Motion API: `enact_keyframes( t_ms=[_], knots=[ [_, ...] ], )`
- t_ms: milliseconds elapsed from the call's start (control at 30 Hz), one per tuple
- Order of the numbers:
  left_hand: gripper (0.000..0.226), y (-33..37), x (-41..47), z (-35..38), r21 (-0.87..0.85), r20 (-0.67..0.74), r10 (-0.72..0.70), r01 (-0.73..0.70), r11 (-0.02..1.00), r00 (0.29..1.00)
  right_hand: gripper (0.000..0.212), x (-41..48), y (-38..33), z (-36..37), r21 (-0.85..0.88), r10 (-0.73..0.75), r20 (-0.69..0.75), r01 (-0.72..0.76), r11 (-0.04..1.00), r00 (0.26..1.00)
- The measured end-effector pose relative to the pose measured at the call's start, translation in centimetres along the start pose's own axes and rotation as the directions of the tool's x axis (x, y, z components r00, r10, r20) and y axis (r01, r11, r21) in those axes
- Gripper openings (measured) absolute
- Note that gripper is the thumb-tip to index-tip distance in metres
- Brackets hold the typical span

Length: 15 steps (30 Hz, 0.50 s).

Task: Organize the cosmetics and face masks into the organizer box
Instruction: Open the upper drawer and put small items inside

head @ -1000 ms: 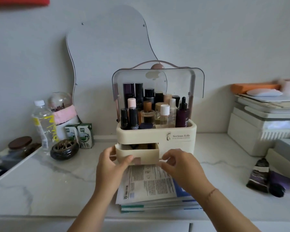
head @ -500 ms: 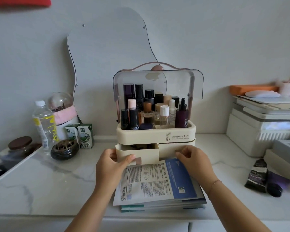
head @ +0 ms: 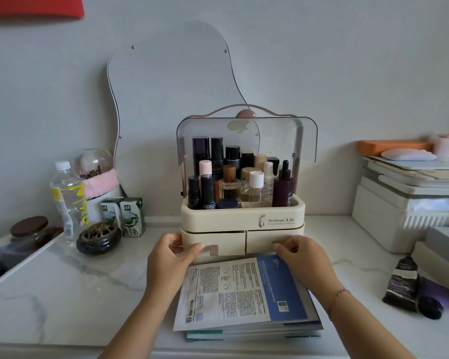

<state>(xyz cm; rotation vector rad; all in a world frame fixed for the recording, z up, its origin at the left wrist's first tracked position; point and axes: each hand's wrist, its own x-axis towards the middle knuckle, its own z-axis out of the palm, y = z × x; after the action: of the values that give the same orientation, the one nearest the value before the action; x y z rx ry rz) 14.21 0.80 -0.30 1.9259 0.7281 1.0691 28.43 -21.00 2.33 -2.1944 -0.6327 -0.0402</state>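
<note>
Centre frame, I see the cream plastic organizer box with clear domed lid (head: 241,218), glossy flat face mask sachets (head: 244,294) stacked below on marbled bench (head: 62,294), my left hand (head: 170,260) fingers pinching the left drawer (head: 218,242) corner, my right hand (head: 305,260) fingers curled against the right drawer (head: 265,238) front.

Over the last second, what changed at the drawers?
The left drawer, pulled out before, is now pushed in flush under the left hand. The right hand slid from that drawer to the right drawer. The face mask stack and bottles stayed put.
</note>
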Motion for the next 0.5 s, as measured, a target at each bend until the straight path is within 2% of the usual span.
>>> enact_keyframes(
  t_ms=[167, 300, 400, 433, 467, 500],
  knots=[
    [0.038, -0.1, 0.5, 0.8, 0.074, -0.075, 0.042, -0.036, 0.997, 0.996, 0.017, 0.1, -0.1, -0.2, -0.032, -0.01, 0.0, 0.01, 0.999, 1.0],
    [0.037, 0.0, 0.2, 0.7, 0.069, -0.038, 0.028, -0.025, 0.997, 0.999, 0.016, 0.1, -0.4, -0.2, -0.015, -0.02, -0.014, 0.02, 1.0, 1.0],
    [0.046, 1.0, -1.4, 0.3, 0.071, -0.017, -0.021, 0.022, 0.997, 1.0, 0.018, -0.1, -0.4, -0.4, 0.061, -0.005, -0.014, 0.006, 0.998, 1.0],
    [0.049, 1.4, -2.5, 0.3, 0.096, -0.044, 0.011, -0.006, 0.995, 0.999, 0.019, -0.2, -0.3, -0.4, 0.089, -0.003, -0.01, 0.004, 0.996, 1.0],
    [0.049, 1.9, -3.9, 0.1, 0.13, -0.067, 0.107, -0.098, 0.987, 0.992, 0.019, -0.3, -0.2, -0.4, 0.113, -0.002, -0.004, 0.002, 0.994, 1.0],
    [0.045, 2.6, -5.4, 0.0, 0.161, -0.027, 0.238, -0.23, 0.96, 0.971, 0.019, -0.4, -0.2, -0.4, 0.133, 0.0, 0.003, -0.001, 0.991, 1.0]
  ],
)
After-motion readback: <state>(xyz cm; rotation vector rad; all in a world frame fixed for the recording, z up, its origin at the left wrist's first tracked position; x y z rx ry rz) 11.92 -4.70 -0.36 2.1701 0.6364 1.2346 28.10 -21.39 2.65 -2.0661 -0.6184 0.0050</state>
